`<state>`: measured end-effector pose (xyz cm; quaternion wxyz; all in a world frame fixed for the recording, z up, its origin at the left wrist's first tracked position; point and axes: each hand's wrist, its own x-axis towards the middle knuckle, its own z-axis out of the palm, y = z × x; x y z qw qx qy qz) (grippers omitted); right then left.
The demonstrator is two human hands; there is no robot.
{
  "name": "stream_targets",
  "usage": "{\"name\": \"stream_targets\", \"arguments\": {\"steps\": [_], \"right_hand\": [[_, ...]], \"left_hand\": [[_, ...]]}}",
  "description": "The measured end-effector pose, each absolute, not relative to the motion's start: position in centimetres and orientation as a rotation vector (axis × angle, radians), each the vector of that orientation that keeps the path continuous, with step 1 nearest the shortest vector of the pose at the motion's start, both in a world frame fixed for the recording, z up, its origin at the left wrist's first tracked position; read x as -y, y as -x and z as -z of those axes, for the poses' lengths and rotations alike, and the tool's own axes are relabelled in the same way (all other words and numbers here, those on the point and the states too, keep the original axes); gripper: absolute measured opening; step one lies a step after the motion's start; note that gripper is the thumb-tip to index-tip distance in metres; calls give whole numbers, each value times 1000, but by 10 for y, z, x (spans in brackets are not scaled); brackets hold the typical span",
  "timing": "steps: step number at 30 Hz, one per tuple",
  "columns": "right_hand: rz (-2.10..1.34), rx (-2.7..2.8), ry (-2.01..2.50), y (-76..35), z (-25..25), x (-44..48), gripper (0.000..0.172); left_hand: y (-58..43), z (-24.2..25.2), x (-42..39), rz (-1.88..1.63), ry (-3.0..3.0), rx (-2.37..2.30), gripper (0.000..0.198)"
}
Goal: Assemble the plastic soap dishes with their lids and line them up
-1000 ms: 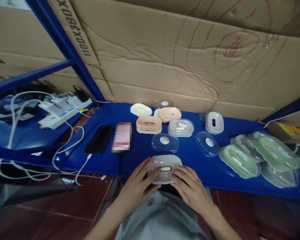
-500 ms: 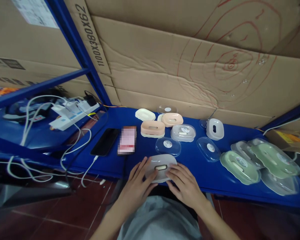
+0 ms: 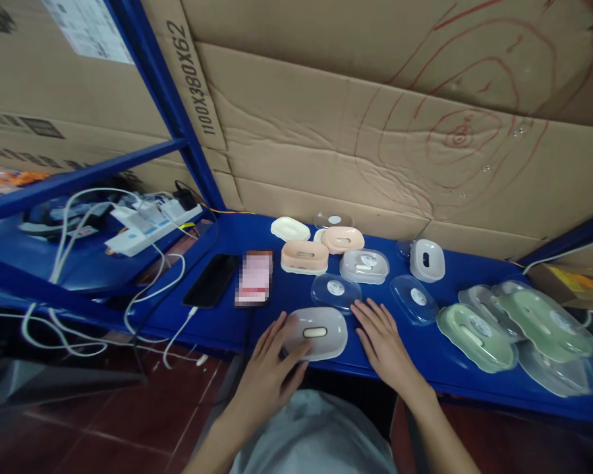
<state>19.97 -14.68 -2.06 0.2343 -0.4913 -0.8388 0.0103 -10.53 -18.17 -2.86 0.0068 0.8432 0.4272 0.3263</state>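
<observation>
A pale grey soap dish [image 3: 329, 342] with a slot in its middle lies at the table's front edge. My left hand [image 3: 271, 363] grips its left side, the thumb reaching over the inside near the slot. To the right of the dish, my right hand [image 3: 384, 339] is open, fingers stretched forward and holding nothing. Its fingertips are at the right rim of a clear plastic lid [image 3: 323, 293] with a round sticker; whether they touch it I cannot tell. Another clear lid [image 3: 409, 304] lies just beyond that hand, on the right.
On the blue table [image 3: 286, 304], peach soap dishes [image 3: 304, 255] and a lidded grey one [image 3: 364, 266] stand behind. Green lidded dishes [image 3: 479, 339] are grouped at right. Two phones [image 3: 210, 282] and white cables lie left. A cardboard wall [image 3: 326, 145] closes the back.
My right hand has let go of the grey soap dish and moved right and forward, towards the clear lid. The left hand keeps hold of the dish. The view has shifted slightly.
</observation>
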Motion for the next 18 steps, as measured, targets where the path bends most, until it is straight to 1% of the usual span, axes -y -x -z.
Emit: {"name": "stream_targets", "arguments": {"steps": [3, 6, 9, 12, 15, 16, 18], "right_hand": [[72, 2183, 1462, -214, 28, 155, 57], [80, 2012, 1488, -226, 31, 164, 44], [12, 1843, 1481, -231, 29, 169, 36], [-77, 1777, 1437, -226, 23, 174, 35], [-178, 1908, 1309, -214, 17, 180, 37], [-212, 1974, 1257, -210, 16, 181, 38], [-258, 2083, 1167, -202, 15, 183, 38]], "left_hand": [[106, 32, 182, -1046, -2513, -1311, 42], [105, 32, 179, -1036, -2400, -1274, 46], [101, 27, 173, -962, -2215, -1306, 59], [94, 22, 163, -895, -2086, -1301, 81], [87, 21, 153, -867, -2060, -1220, 99], [85, 21, 151, -862, -2056, -1192, 101], [83, 22, 148, -855, -2046, -1144, 98]]}}
